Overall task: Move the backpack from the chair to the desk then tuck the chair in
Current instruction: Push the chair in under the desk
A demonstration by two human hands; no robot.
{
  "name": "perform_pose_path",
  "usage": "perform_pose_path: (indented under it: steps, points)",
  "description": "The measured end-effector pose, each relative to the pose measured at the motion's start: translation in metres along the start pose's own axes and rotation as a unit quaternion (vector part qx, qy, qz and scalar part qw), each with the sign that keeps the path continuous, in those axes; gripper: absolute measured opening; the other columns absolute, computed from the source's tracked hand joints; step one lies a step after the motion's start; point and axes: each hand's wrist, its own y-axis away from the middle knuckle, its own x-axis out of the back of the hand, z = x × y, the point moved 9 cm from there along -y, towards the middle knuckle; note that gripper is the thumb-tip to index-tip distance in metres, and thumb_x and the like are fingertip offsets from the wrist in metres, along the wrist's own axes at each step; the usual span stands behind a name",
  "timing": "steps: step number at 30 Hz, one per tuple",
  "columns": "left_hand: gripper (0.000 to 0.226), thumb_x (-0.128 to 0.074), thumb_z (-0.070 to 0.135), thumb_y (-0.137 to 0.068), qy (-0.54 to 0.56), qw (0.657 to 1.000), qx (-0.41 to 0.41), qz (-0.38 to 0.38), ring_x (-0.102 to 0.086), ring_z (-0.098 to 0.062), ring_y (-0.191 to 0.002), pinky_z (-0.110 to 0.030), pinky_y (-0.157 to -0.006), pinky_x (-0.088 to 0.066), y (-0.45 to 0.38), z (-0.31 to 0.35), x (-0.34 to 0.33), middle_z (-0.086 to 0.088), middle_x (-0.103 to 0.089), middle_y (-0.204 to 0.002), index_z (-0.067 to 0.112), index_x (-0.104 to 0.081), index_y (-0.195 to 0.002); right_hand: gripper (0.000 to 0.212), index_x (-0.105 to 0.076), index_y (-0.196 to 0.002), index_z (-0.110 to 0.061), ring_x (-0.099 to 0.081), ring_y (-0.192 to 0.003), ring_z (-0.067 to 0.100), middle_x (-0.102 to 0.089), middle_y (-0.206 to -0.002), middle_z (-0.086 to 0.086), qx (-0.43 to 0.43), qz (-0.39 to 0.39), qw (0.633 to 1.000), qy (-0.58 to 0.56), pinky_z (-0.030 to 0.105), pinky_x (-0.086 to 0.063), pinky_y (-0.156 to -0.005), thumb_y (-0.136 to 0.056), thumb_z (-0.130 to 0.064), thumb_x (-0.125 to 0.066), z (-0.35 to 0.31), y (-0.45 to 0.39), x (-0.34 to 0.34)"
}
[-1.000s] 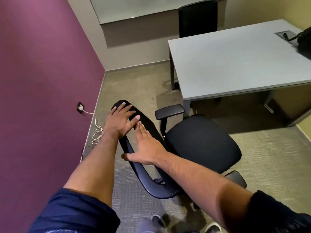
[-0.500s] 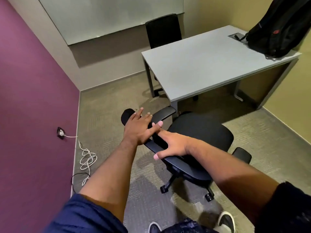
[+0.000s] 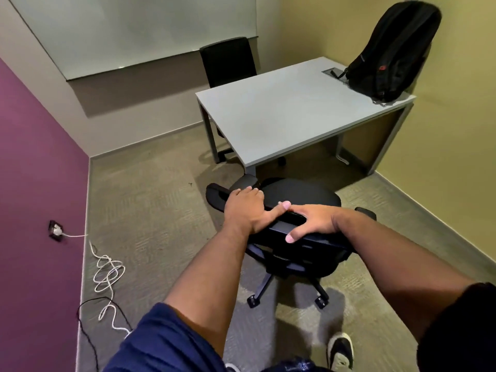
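Note:
A black backpack [image 3: 394, 52] stands upright on the far right corner of the grey desk [image 3: 290, 111], leaning on the yellow wall. The black wheeled office chair [image 3: 300, 200] sits on the carpet just in front of the desk's near edge, its empty seat facing the desk. My left hand [image 3: 245, 208] grips the top of the chair's backrest on the left. My right hand [image 3: 312, 220] grips the same backrest edge beside it, fingers over the top and thumb on the near side.
A second black chair [image 3: 228, 61] stands behind the desk under a whiteboard [image 3: 128, 30]. A purple wall [image 3: 35, 183] runs along the left with a socket [image 3: 55, 230]; white and black cables [image 3: 107, 277] lie on the carpet below it. My shoe [image 3: 339, 350] is near the chair's wheels.
The chair has turned and rolled towards the desk, its seat now facing the desk edge. Both hands have gone from resting flat on the backrest to gripping it. The view has lifted, showing the whole backpack.

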Motion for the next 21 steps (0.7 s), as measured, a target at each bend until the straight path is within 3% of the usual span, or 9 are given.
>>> perform_pose_path:
  steps: [1, 3, 7, 13, 16, 21]
  points:
    - [0.104, -0.002, 0.094, -0.077, -0.011, 1.0, -0.018, -0.001, -0.063, -0.025, -0.111, -0.043, -0.093, -0.043, -0.002, 0.009, 0.0, -0.008, -0.072, -0.112, 0.016, -0.066, -0.098, 0.109, -0.025, -0.15, -0.058, -0.051, -0.135, 0.015, -0.045, -0.157, -0.008, -0.011, 0.008, 1.0, 0.005, 0.04, -0.035, -0.118, -0.056, -0.078, -0.076, 0.007, 0.006, 0.004]
    - [0.108, -0.004, 0.101, -0.07, -0.012, 0.997, -0.072, -0.024, -0.067, -0.027, -0.098, -0.042, -0.085, -0.048, -0.008, 0.024, -0.003, -0.007, -0.072, -0.101, 0.015, -0.064, -0.094, 0.12, -0.018, -0.157, -0.052, -0.039, -0.145, 0.016, -0.035, -0.164, -0.008, -0.032, 0.036, 0.999, 0.021, 0.037, -0.027, -0.121, -0.054, -0.081, -0.073, 0.021, 0.019, 0.012]
    - [0.13, -0.016, 0.109, -0.057, -0.007, 0.984, -0.165, -0.071, -0.064, -0.031, -0.117, -0.049, -0.095, -0.051, -0.014, 0.037, -0.01, -0.008, -0.067, -0.132, 0.012, -0.056, -0.135, 0.129, -0.011, -0.159, -0.05, -0.035, -0.149, 0.016, -0.031, -0.165, -0.01, -0.07, 0.083, 0.993, 0.045, 0.038, -0.026, -0.122, -0.051, -0.097, -0.063, 0.051, 0.051, 0.025]
    - [0.118, -0.027, 0.107, -0.058, -0.023, 0.977, -0.21, -0.031, -0.063, -0.029, -0.116, -0.046, -0.091, -0.053, -0.022, 0.079, -0.009, -0.003, -0.066, -0.131, 0.017, -0.057, -0.128, 0.131, -0.015, -0.159, -0.05, -0.039, -0.146, 0.016, -0.035, -0.163, -0.014, -0.113, 0.139, 0.981, 0.078, 0.04, -0.031, -0.119, -0.046, -0.108, -0.048, 0.09, 0.09, 0.044]
    - [0.109, -0.032, 0.103, -0.062, -0.018, 0.977, -0.211, 0.001, -0.064, -0.029, -0.111, -0.045, -0.086, -0.054, -0.025, 0.095, -0.004, -0.001, -0.067, -0.125, 0.016, -0.058, -0.122, 0.121, -0.021, -0.155, -0.056, -0.041, -0.145, 0.015, -0.038, -0.16, -0.018, -0.122, 0.164, 0.976, 0.077, 0.041, -0.033, -0.117, -0.048, -0.108, -0.046, 0.104, 0.1, 0.054]
    - [0.109, -0.036, 0.099, -0.065, -0.02, 0.977, -0.213, -0.005, -0.062, -0.03, -0.119, -0.047, -0.093, -0.053, -0.041, 0.122, -0.002, -0.004, -0.062, -0.137, 0.014, -0.055, -0.131, 0.105, -0.032, -0.153, -0.054, -0.036, -0.148, 0.012, -0.04, -0.16, -0.014, -0.12, 0.199, 0.969, 0.085, 0.043, -0.029, -0.119, -0.062, -0.107, -0.028, 0.128, 0.107, 0.072]
